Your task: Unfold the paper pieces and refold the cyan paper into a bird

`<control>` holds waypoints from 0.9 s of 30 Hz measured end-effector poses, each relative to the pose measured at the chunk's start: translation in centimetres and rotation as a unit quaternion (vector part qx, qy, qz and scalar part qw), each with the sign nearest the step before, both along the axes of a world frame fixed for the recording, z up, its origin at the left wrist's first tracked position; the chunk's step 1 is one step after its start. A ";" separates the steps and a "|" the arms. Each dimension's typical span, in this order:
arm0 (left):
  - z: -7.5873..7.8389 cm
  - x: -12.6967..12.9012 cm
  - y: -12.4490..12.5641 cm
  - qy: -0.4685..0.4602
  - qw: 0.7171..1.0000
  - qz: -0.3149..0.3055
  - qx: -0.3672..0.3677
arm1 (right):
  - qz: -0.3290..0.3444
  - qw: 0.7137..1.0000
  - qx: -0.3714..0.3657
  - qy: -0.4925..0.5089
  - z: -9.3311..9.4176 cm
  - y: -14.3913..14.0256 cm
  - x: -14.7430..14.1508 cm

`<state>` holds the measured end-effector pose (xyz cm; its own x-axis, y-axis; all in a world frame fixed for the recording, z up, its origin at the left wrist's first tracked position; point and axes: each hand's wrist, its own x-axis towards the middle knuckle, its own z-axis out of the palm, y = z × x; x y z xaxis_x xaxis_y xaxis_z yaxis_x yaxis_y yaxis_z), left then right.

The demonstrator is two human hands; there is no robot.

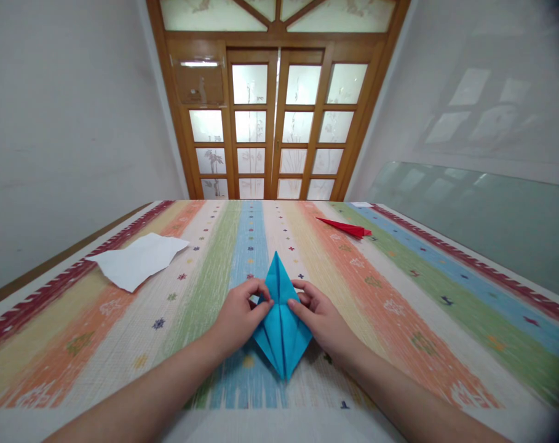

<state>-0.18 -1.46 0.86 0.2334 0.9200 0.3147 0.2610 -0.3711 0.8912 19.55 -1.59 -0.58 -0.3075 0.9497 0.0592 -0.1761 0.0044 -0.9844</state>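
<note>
A blue sheet of paper folded into a long kite shape (pixel 281 320) lies on the striped tablecloth (pixel 399 295), one tip pointing away from me and one toward me. My left hand (pixel 240 317) pinches its left edge near the middle. My right hand (pixel 318 317) pinches its right edge at the same height. Both thumbs and forefingers press on the paper's side flaps.
A creased white sheet (pixel 138 258) lies at the left of the table. A folded red paper piece (pixel 346 227) rests at the far right. A glass pane (pixel 482 215) leans against the right wall. Wooden glazed doors (pixel 277 123) stand behind the table.
</note>
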 end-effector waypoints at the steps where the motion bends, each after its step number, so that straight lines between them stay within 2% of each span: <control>1: 0.1 0.0 -0.1 0.006 1.000 -0.007 0.002 | 0.006 1.000 0.001 -0.003 -0.1 0.0 0.1; 5: -0.2 0.0 -0.1 0.001 1.000 -0.011 -0.008 | 0.026 1.000 0.007 -0.006 -0.2 0.0 0.2; 9: -0.8 0.0 0.1 -0.108 0.993 -0.001 -0.044 | 0.048 0.999 -0.001 -0.003 0.1 -0.3 0.2; 11: -0.8 -0.1 0.4 -0.155 0.984 -0.018 -0.082 | 0.065 0.998 -0.011 -0.006 0.3 -0.5 0.1; 14: -0.7 -0.3 0.9 -0.176 0.972 -0.072 -0.136 | 0.084 0.996 -0.015 -0.021 0.5 -0.6 0.2; 18: -0.2 -0.3 0.9 -0.131 0.973 -0.121 -0.146 | 0.091 0.995 -0.023 -0.046 0.4 -0.6 0.3; 23: -0.2 -0.2 0.4 -0.014 0.991 -0.084 -0.107 | 0.105 0.992 -0.027 -0.065 0.1 -0.5 0.2; 27: -0.3 -0.3 0.5 0.007 0.993 -0.058 -0.099 | 0.108 0.990 -0.030 -0.083 -0.2 -0.6 0.2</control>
